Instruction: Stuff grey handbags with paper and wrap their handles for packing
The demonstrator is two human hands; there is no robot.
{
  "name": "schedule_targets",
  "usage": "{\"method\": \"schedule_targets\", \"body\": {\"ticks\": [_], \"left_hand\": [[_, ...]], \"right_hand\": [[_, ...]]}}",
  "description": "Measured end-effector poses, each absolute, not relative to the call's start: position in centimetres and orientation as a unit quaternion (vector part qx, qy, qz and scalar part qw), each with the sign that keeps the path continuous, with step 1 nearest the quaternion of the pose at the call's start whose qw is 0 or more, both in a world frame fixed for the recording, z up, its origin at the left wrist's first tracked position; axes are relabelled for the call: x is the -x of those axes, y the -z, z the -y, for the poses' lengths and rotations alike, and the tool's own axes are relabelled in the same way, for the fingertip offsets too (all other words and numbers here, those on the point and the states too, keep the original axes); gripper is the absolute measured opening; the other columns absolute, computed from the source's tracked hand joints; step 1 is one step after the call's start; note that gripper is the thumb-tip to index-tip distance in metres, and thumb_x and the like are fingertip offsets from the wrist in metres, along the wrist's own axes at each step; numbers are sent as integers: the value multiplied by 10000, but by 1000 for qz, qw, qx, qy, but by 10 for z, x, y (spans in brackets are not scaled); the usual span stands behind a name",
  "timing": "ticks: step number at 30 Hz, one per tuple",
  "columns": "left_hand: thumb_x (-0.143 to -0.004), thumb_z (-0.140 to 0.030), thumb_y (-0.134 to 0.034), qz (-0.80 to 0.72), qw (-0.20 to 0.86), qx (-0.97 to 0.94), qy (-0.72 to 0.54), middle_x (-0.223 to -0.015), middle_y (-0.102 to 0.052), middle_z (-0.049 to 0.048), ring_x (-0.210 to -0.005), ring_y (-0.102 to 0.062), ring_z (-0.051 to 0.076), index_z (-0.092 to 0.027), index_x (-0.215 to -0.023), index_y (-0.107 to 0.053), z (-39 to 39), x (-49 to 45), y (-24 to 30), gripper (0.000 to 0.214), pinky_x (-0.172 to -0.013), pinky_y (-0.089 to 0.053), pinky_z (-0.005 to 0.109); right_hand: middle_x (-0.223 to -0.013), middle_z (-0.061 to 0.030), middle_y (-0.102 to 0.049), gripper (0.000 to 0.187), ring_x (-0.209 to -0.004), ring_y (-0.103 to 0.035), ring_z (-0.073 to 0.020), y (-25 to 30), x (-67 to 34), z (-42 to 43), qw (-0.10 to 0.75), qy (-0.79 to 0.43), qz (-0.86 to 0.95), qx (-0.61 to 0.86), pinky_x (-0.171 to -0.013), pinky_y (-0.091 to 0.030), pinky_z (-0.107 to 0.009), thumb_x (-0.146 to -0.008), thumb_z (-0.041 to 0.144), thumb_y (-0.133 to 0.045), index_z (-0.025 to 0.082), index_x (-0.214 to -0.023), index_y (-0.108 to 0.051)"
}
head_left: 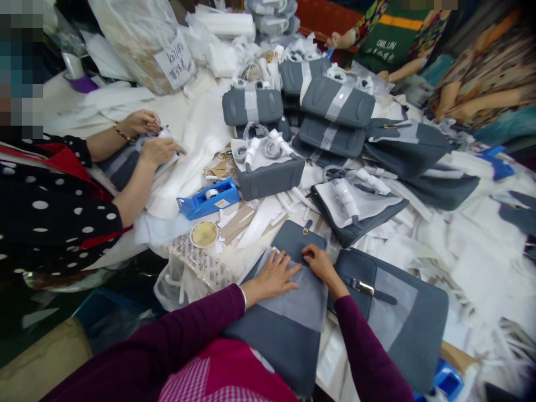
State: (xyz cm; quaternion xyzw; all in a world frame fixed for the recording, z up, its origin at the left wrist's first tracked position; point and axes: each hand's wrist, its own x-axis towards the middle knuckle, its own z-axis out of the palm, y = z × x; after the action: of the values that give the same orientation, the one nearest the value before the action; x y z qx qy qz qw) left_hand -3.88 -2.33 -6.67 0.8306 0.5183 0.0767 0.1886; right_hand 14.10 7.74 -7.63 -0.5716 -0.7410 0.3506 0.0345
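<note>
A dark grey-blue handbag lies flat in front of me, with a thin whitish protective sheet across its middle. My left hand rests on that sheet, palm down and fingers spread. At the sheet's upper edge, by the bag's flap, my right hand has its fingers curled together; what they pinch is hidden. A small strap with a gold-coloured clasp sits on the flap just above. Close on the right lies a second handbag with a metal buckle and a similar sheet.
Several wrapped bags are stacked ahead. To the left are a blue tape dispenser and a round tin. Paper scraps spread on the right. A co-worker's hands work at the left; other people stand across the table.
</note>
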Motion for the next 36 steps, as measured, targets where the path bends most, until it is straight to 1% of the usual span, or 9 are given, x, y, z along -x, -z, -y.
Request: {"method": "schedule_targets", "body": {"ticks": [4, 8, 10, 13, 16, 20, 26, 32, 36], "left_hand": [[-871, -651, -343, -509, 189, -836, -76, -1325, -464, 102, -1298, -358, 325, -360, -1378, -395, 22, 41, 67, 587, -1074, -187, 558], [-867, -665, -325, -509, 195, -835, -76, -1322, -462, 105, -1304, -345, 331, -362, -1379, -398, 22, 42, 67, 599, -1073, -193, 558], [-869, -662, -325, -508, 199, -834, -79, -1317, -463, 106, -1302, -345, 329, -359, -1383, -394, 23, 43, 67, 601, -1073, -194, 559], [-866, -652, -358, -508, 205, -832, -86, -1323, -457, 106, -1293, -355, 325, -354, -1389, -388, 24, 45, 65, 602, -1074, -195, 560], [-868, -627, -399, -508, 217, -828, -100, -1322, -465, 104, -1279, -367, 324, -350, -1383, -402, 24, 46, 64, 585, -1074, -191, 569], [-847, -602, -483, -504, 245, -818, -134, -1374, -455, 97, -1290, -348, 328, -322, -1324, -495, 25, 50, 68, 553, -1084, -194, 555], [-892, -511, -482, -439, 289, -833, -173, -1333, -547, 29, -1301, -378, 229, -291, -1294, -532, 34, 72, 80, 461, -1161, -83, 441], [-801, -586, -566, -522, 304, -785, -140, -1499, -324, 112, -1402, -188, 312, -250, -1393, -423, 47, 92, 86, 695, -1130, -138, 500], [-802, -522, -593, -569, 321, -750, -104, -1537, -199, 138, -1397, -160, 365, -211, -1338, -492, 52, 99, 92, 627, -1092, -213, 503]], "right_hand": [[-1209, -196, -556, 397, -1155, -507, -266, 79, -126, -118, 38, -261, 723, 638, -944, -395, -385, -757, 72, -458, 99, -1143, -547], [-1138, -283, -570, 372, -1080, -537, -355, 81, -111, -144, -8, -226, 695, 682, -870, -407, -450, -777, 164, -545, 22, -1120, -564], [-996, -237, -632, 322, -943, -592, -334, 74, -112, -156, -37, -236, 694, 679, -772, -434, -404, -756, 263, -622, 43, -991, -627], [-732, -92, -648, 285, -712, -608, -230, 49, -119, -170, -71, -268, 713, 643, -621, -409, -294, -732, 405, -665, 121, -752, -655], [-637, -22, -606, 283, -629, -572, -170, 15, -119, -155, -78, -282, 765, 574, -559, -353, -253, -748, 438, -649, 163, -685, -634], [-812, -42, -636, 150, -735, -577, -179, -9, -110, -73, -23, -245, 862, 444, -634, -381, -260, -853, 322, -533, 197, -862, -615], [-910, -82, -593, 192, -895, -558, -214, 28, -124, 39, 95, -264, 841, 463, -788, -435, -317, -922, 206, -374, 205, -975, -558], [-888, -75, -586, 225, -860, -547, -231, 34, -122, 40, 77, -253, 851, 454, -781, -435, -350, -919, 400, -445, 199, -964, -536], [-920, -86, -610, 288, -906, -567, -233, 26, -121, 29, 44, -283, 852, 438, -814, -427, -346, -942, 407, -368, 204, -931, -572]]}}
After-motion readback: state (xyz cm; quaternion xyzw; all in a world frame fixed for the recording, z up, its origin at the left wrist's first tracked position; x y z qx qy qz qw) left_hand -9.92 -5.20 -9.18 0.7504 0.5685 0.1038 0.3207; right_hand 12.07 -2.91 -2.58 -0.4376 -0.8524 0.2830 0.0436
